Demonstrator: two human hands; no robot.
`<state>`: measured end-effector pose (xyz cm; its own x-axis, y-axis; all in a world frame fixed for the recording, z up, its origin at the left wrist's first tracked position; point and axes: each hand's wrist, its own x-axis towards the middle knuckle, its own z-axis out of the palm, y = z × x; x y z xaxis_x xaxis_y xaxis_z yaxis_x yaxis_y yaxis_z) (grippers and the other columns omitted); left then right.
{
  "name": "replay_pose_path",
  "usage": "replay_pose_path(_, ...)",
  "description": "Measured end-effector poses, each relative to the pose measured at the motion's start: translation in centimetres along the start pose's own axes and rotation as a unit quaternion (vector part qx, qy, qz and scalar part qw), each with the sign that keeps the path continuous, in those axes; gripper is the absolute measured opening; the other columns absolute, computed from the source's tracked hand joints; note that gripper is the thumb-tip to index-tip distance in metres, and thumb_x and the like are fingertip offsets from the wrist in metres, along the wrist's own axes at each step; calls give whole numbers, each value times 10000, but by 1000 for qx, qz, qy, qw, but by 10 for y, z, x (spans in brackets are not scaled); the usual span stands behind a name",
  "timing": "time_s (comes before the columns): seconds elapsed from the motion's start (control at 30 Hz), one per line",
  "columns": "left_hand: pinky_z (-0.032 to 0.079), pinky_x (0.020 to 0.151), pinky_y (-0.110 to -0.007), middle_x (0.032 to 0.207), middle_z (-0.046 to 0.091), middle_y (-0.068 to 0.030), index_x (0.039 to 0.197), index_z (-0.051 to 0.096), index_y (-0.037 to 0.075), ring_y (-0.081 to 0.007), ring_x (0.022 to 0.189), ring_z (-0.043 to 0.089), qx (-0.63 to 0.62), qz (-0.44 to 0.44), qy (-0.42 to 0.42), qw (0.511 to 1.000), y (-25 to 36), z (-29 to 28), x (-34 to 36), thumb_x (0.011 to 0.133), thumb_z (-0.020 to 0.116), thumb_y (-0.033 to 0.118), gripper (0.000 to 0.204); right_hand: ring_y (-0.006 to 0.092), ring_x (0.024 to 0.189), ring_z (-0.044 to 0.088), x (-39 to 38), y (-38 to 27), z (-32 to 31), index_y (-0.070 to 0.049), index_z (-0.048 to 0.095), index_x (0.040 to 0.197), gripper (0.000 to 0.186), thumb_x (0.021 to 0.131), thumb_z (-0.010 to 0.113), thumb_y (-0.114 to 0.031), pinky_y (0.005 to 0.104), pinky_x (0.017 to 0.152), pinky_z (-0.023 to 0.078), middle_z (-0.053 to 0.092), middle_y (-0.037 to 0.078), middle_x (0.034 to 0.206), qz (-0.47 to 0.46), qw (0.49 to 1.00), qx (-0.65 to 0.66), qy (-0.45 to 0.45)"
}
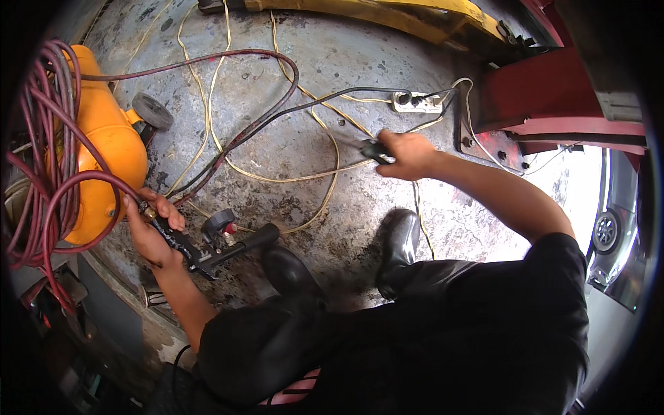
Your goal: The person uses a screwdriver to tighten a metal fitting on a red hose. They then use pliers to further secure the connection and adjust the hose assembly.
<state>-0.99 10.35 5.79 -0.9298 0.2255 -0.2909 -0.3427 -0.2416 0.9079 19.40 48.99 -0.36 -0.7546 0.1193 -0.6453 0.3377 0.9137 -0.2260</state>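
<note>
My left hand (152, 232) is wrapped round a black air tool (183, 245), low on the left beside the orange tank. A dark red hose (104, 176) runs to a brass fitting at my fingers. A black handle (242, 250) and a dark round part (220, 221) stick out from the tool toward my boots. Farther out to the right, my right hand (408, 153) grips a hand tool with a green and black handle (375, 150). Its thin metal end points left and is blurred, so I cannot tell its exact kind.
Coiled red hose (45, 152) hangs over an orange wheeled tank (114, 152). Pale cords (277, 178) loop across the stained floor to a white power strip (418, 102). A yellow beam (394, 15) lies at the far side; a bolted red post (526, 93) stands at right. My black boots (400, 238) are near.
</note>
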Motion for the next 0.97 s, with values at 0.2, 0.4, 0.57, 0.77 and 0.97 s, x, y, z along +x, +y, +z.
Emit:
replay_pose_path(0.2,408,517,-283,733,495,-30,1063,512,58,-153,549,479,-88,-75,-54,992,5,-16,4,1014,366,490,459,362,876,638,-50,63,-26,42,529,1159,636,736,671,-411,419,814,497,639,245,900,36,968,117,217)
replay_pose_path(0.4,444,490,-281,797,554,-60,1103,509,37,-127,540,500,-52,-22,-8,998,4,-23,-14,1009,413,450,434,137,819,543,-8,-20,-81,22,510,1142,501,794,709,-278,311,747,456,606,86,935,-126,905,400,69)
replay_pose_path(0.57,417,448,-253,820,569,-64,1129,503,18,-88,515,478,115,-12,93,989,14,-24,-45,965,539,405,422,157,815,564,20,-105,-104,-1,473,1192,555,781,645,-332,276,743,451,628,106,927,-220,861,445,-111)
replay_pose_path(0.77,487,596,-318,819,622,-82,1211,512,16,-150,641,578,202,-13,166,965,19,-27,-81,941,528,517,570,251,735,627,-4,-166,-137,28,477,1154,729,714,661,-522,319,675,499,616,174,799,-238,812,454,-279)
replay_pose_path(0.97,455,903,-432,1073,629,-279,1209,534,22,-405,1084,598,268,-25,191,944,22,-42,-123,936,468,580,625,325,672,658,-34,-246,-156,27,426,1299,838,730,710,-518,408,595,549,612,200,811,-254,764,391,-446)
